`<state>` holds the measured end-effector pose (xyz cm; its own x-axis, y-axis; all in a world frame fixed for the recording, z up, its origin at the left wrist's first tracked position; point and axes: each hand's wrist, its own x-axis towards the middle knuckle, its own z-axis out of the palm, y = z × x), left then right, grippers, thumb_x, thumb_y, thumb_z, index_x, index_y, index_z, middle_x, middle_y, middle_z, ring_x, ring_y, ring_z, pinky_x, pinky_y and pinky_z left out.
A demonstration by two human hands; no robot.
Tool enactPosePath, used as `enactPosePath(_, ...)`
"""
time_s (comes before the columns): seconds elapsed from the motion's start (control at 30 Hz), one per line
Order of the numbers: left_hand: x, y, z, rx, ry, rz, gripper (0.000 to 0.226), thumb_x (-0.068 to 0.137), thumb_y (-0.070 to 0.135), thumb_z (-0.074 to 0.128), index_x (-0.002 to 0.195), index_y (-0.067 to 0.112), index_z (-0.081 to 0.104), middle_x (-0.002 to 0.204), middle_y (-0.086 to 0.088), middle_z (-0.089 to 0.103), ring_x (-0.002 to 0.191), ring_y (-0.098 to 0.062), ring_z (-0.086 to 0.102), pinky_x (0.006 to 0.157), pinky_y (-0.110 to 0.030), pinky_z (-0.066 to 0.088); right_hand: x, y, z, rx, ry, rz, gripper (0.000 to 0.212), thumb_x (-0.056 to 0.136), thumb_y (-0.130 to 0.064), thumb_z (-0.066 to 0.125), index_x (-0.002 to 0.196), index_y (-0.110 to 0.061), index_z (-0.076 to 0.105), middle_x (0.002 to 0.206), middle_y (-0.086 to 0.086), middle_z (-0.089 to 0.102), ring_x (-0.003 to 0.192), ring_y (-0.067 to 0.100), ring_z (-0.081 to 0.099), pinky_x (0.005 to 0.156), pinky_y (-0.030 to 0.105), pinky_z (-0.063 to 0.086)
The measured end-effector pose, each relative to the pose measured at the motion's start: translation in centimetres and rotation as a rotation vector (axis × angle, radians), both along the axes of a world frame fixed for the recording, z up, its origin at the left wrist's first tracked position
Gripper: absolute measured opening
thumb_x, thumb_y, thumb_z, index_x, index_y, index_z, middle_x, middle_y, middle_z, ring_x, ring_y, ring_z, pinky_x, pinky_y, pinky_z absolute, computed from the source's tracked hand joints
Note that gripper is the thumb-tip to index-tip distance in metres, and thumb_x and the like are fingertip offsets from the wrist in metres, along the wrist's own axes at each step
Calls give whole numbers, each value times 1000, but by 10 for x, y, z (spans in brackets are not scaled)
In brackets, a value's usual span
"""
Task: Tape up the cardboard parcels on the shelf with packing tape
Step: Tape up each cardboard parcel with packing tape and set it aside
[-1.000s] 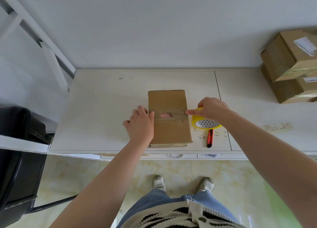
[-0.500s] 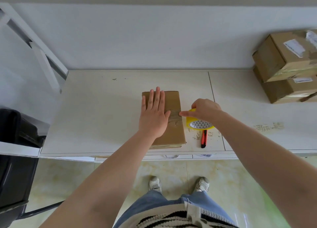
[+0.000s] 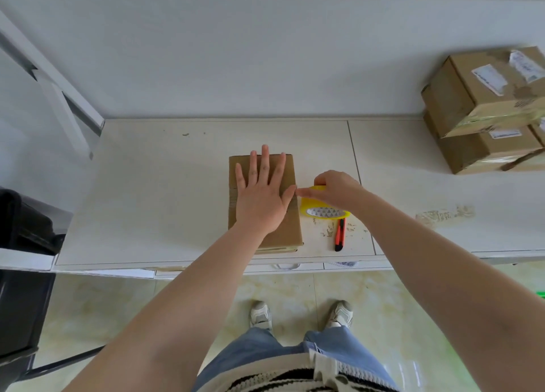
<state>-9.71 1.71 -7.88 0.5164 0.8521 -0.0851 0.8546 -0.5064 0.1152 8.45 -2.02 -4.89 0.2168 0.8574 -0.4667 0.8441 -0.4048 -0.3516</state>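
A person stands at a white shelf (image 3: 165, 202), midway through taping a flat cardboard parcel (image 3: 290, 229) that lies near the shelf's front edge, roughly at the centre of the view. The left hand (image 3: 261, 194) lies flat on the parcel's top, fingers straight and spread, pressing down over a band of clear tape that crosses the box from side to side. At three o'clock from the parcel, just beside its right edge, the right hand (image 3: 333, 189) grasps a yellow roll of packing tape (image 3: 323, 208), forefinger stretched toward the box edge where the strip runs off. An orange utility knife (image 3: 339, 234) rests on the shelf at about five o'clock from the roll, untouched. The strip appears laid across the top but not yet cut from the roll, so this parcel seems close to finished, with severing and smoothing the end left to do. At two o'clock, well apart, two stacked cardboard boxes (image 3: 483, 108) bearing labels already show glossy tape; whether they need more cannot be told.
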Motion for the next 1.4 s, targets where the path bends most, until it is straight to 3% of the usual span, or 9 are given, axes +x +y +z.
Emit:
enactPosePath(0.13, -8, 4, 2, 4, 26, 25, 71, 94, 62, 0, 156, 30, -15, 162, -9, -24, 150, -32, -17, 120, -56, -5, 5, -8, -8, 74, 181, -45, 49, 91, -54, 58, 88, -6, 66, 76, 7, 57, 69, 18, 52, 60, 29, 39)
enactPosePath(0.33, -1, 6, 10, -6, 112, 2, 67, 101, 55, 8, 155, 24, -16, 161, -13, -26, 149, -33, -22, 116, -58, -12, -6, 2, -7, 45, 153, -44, 42, 91, -52, 59, 87, -10, 64, 75, 2, 55, 70, 17, 51, 64, 30, 41)
enactPosePath(0.5, 1, 21, 16, -24, -165, -56, 56, 108, 35, 22, 157, 11, 16, 166, -7, 3, 153, -26, -1, 124, -39, 0, -16, 4, -16, 46, 85, -31, 38, 90, -57, 58, 84, -19, 61, 78, -1, 59, 77, 19, 58, 68, 32, 46)
enactPosePath(0.6, -4, 21, 7, -9, -127, -71, 57, 107, 37, 17, 158, 11, 10, 166, -6, 4, 153, -25, 0, 125, -38, 3, -12, 2, -14, 59, 121, -65, 39, 91, -55, 57, 82, -16, 61, 77, 0, 58, 73, 19, 56, 64, 30, 43)
enactPosePath(0.73, -3, 22, 3, 15, -38, -98, 62, 105, 43, 10, 158, 13, -1, 166, -7, -4, 153, -25, -5, 125, -39, 1, -3, 0, -9, 47, 157, -59, 41, 93, -52, 56, 89, -12, 64, 83, 5, 60, 76, 20, 56, 70, 34, 47)
enactPosePath(0.97, -6, 30, 4, -49, 75, -175, 96, 85, 78, 0, 156, 14, -15, 162, -6, -24, 150, -23, -21, 123, -42, -8, 6, 1, -11, 71, 107, 21, 40, 89, -56, 60, 86, -17, 64, 81, 3, 59, 74, 18, 53, 65, 31, 43)
enactPosePath(1.17, -6, 31, 6, -49, 119, -184, 102, 77, 81, -7, 155, 16, -19, 161, -5, -28, 148, -25, -25, 122, -47, -10, 11, 5, -12, 64, 85, 72, 33, 87, -55, 63, 79, -23, 62, 75, -5, 55, 77, 17, 55, 68, 32, 45)
enactPosePath(1.3, -3, 31, 12, -67, 141, -172, 101, 78, 81, -2, 154, 18, -21, 159, -7, -31, 146, -27, -31, 119, -53, -15, 11, 4, -12, 69, 99, 42, 37, 84, -61, 62, 83, -24, 62, 79, -4, 58, 82, 18, 58, 69, 30, 45)
enactPosePath(1.4, 1, 28, 17, -83, 148, -113, 95, 85, 79, 14, 153, 23, -23, 157, -11, -35, 143, -32, -34, 109, -60, -22, 10, 4, -16, 78, -69, 36, 51, 83, -72, 55, 101, -25, 64, 94, -4, 58, 97, 19, 55, 86, 33, 40)
